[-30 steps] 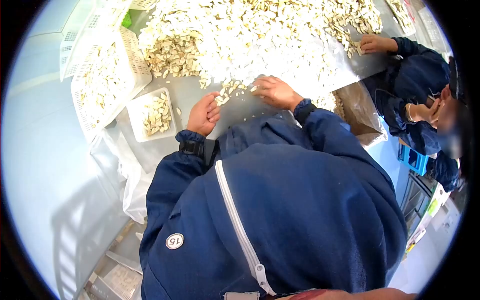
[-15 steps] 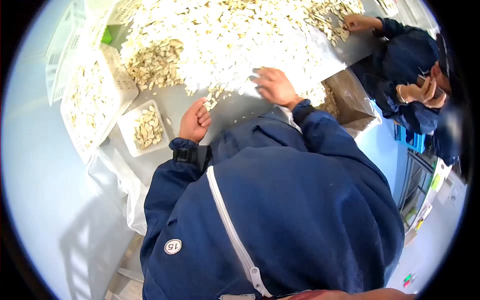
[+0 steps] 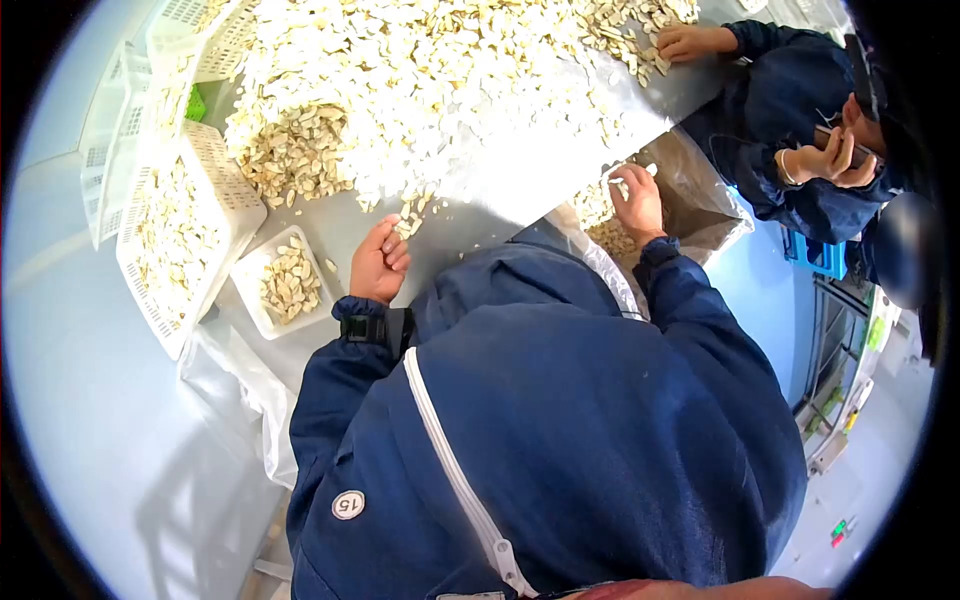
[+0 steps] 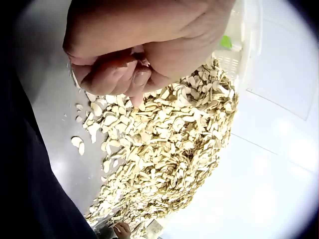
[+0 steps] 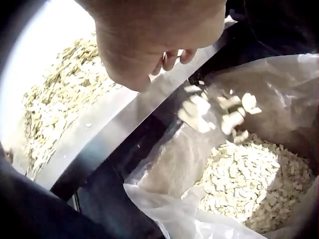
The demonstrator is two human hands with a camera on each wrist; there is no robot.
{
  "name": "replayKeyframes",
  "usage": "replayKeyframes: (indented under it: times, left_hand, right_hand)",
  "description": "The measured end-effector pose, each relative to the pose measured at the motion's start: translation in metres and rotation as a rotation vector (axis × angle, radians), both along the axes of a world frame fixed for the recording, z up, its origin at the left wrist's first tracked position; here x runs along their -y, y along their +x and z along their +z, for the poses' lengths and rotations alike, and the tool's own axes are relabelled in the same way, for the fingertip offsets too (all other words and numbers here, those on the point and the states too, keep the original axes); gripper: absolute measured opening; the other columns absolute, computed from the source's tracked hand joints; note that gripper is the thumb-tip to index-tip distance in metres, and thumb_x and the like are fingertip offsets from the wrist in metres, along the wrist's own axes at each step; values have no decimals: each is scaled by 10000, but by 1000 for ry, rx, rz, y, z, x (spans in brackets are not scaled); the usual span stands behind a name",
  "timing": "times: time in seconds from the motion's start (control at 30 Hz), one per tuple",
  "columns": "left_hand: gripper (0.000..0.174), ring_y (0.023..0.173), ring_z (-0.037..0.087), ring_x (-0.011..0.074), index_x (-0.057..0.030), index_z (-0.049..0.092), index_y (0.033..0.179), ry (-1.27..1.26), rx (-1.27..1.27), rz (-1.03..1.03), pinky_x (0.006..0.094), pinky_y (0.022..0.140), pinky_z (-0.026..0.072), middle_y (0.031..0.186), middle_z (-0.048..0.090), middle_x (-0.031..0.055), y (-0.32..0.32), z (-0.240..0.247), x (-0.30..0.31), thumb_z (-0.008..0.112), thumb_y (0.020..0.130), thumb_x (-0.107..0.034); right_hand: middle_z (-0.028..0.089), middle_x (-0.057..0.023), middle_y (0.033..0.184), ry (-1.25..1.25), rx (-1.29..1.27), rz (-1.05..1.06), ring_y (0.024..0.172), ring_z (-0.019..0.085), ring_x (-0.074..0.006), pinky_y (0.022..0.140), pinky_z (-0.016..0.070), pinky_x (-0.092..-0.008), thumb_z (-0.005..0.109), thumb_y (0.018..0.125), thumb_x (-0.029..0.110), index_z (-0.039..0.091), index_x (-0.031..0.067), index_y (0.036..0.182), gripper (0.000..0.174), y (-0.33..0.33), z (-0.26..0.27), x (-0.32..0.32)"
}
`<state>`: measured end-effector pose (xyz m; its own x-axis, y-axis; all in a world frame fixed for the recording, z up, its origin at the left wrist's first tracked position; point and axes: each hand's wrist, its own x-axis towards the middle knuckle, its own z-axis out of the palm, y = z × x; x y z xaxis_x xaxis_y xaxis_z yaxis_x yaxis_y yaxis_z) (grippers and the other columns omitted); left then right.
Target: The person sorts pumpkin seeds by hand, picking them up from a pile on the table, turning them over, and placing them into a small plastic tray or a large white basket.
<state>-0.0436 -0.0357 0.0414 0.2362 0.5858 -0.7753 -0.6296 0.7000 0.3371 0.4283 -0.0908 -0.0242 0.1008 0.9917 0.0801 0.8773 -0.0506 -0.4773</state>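
Note:
Over the wide mouth of a clear plastic bag (image 3: 700, 205), my right hand (image 3: 640, 205) hangs with loosely bent fingers. Several pale slices (image 5: 197, 112) fall below it in the right wrist view, above the chopped bits (image 5: 239, 179) inside the bag. My left hand (image 3: 380, 262) stays at the near edge of the table, fingers curled, a pale slice (image 4: 75, 78) showing at its fingertips. Right beside it lies a small cluster of loose slices (image 3: 412, 212). Beyond spreads a large heap of slices (image 3: 420, 100), partly washed out by bright light.
To the left of my left hand stands a small white tray (image 3: 254, 292) of slices, then a white slotted basket (image 3: 225, 190) holding more. Another person's hand (image 3: 690, 42) rests at the heap's far right. The metal table edge (image 5: 124, 122) borders the bag.
My right hand has moved right from the table, across its edge, to above the bag, and slices now drop there. The left hand keeps its place by the loose slices. The head view has shifted.

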Motion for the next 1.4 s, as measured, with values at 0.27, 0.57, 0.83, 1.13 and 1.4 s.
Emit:
replayKeyframes:
  times: [0.27, 0.57, 0.83, 1.13, 1.4]
  left_hand:
    - [212, 554, 332, 96, -28, 543, 1198, 1, -37, -11, 247, 488, 303, 678, 368, -27, 1, 13, -3, 530, 1025, -149]
    - [214, 546, 328, 83, -36, 523, 1193, 37, -62, 105, 248, 487, 295, 672, 361, -37, -17, 14, 12, 531, 1009, -146]
    - [228, 556, 317, 83, -30, 514, 1216, 30, -107, 111, 239, 487, 288, 674, 350, -33, -4, 27, 18, 523, 1037, -169]
    - [221, 552, 317, 77, -29, 522, 1205, 47, -93, 154, 233, 485, 287, 669, 346, -37, -12, 26, 30, 527, 1036, -172]
    - [210, 562, 326, 78, -31, 524, 1187, 11, -65, 91, 234, 489, 293, 675, 344, -36, -7, 18, 20, 528, 1037, -179]
  right_hand:
    - [620, -122, 1239, 145, 43, -114, 1184, 544, -352, 992, 445, -453, 636, 878, 200, 677, 132, 1147, 281, -20, 10, -71]
    - [654, -103, 1167, 96, 111, -155, 1127, 578, -343, 987, 453, -454, 603, 851, 123, 688, 162, 1118, 283, 7, 8, -71]
    - [607, -145, 1295, 173, -175, 327, 1210, 545, -361, 1036, 453, -422, 622, 847, 94, 651, 154, 1231, 390, -112, 3, -196]
    - [602, -122, 1345, 53, -172, 563, 1257, 531, -301, 1014, 471, -428, 630, 849, 142, 727, 177, 1155, 323, -117, 2, -182]
    - [699, -78, 1132, -132, -159, 423, 1048, 637, -297, 906, 516, -403, 578, 865, 100, 760, 148, 985, 223, -97, 9, -153]
